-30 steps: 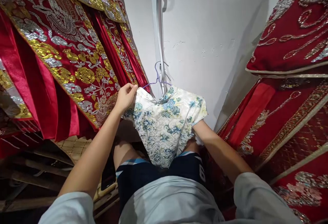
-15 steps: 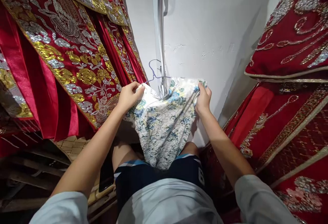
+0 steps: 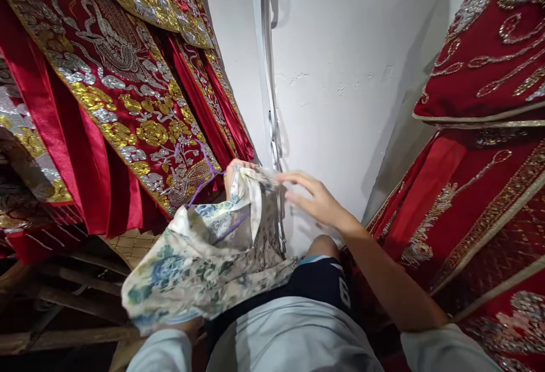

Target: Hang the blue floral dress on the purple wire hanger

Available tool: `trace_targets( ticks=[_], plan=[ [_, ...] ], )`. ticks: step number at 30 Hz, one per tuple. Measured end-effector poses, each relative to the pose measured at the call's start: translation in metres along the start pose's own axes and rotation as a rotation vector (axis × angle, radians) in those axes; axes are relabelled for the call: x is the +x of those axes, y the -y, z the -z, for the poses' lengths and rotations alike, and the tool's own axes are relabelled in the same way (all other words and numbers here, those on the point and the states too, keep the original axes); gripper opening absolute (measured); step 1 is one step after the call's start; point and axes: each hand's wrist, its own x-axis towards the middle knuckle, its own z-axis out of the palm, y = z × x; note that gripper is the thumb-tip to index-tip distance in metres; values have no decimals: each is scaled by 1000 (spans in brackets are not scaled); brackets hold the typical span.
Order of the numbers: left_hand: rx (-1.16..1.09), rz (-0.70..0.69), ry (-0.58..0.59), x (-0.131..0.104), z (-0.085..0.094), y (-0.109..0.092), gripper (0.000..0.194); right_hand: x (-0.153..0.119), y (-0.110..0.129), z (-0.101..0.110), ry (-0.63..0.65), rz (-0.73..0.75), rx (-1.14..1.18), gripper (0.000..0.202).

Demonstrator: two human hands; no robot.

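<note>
A: What's taking up the most room?
B: A white wall (image 3: 332, 48) is filling the upper middle. Sequined red garments (image 3: 149, 105) are hanging at the upper left, and beaded red garments (image 3: 443, 167) are hanging down the right side.
A: And the thing being handled?
B: A floral short-sleeved top (image 3: 204, 281) is sprawling across the lower middle, covering part of the navy shorts (image 3: 319, 287).
A: Is anything poking out?
B: A purple wire hanger (image 3: 213, 173) is sticking out left of centre, its bar crossing the garment's opening.
A: How are the hands doing?
B: The right hand (image 3: 317, 201), right of centre, is holding its fingers apart just beside the top's edge; I can't tell if they're touching. The left hand (image 3: 230, 179) is showing only partly behind the top near the centre, so I can't tell whether it's pinching anything.
</note>
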Motion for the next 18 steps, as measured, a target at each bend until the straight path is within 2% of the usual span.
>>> trace_targets(
  ticks=[1,2,4,6,9,12,15,18],
  plan=[
    [-75,-8,20,-5,-7,-2,53,3,-18,-1,-134,-62,-57,36],
    [-141,-19,42,-11,-13,-6,55,3,-35,-3,-201,-123,-75,36],
    [-297,-37,102,-24,-21,-14,50,-4,-62,-7,-192,-235,27,38],
    [-504,-46,201,-34,-24,-22,50,-21,-76,-9,-205,-323,180,44],
    [-732,-42,323,-42,-22,-28,55,-52,-79,-2,-301,-412,314,47],
    [-776,19,272,-44,-21,-29,50,-72,-75,12,-266,-502,427,46],
    [-768,96,233,-43,-23,-30,41,-75,-69,19,-225,-567,516,44],
    [-772,92,247,-43,-26,-37,28,-67,-62,13,-335,-519,464,40]
  ],
)
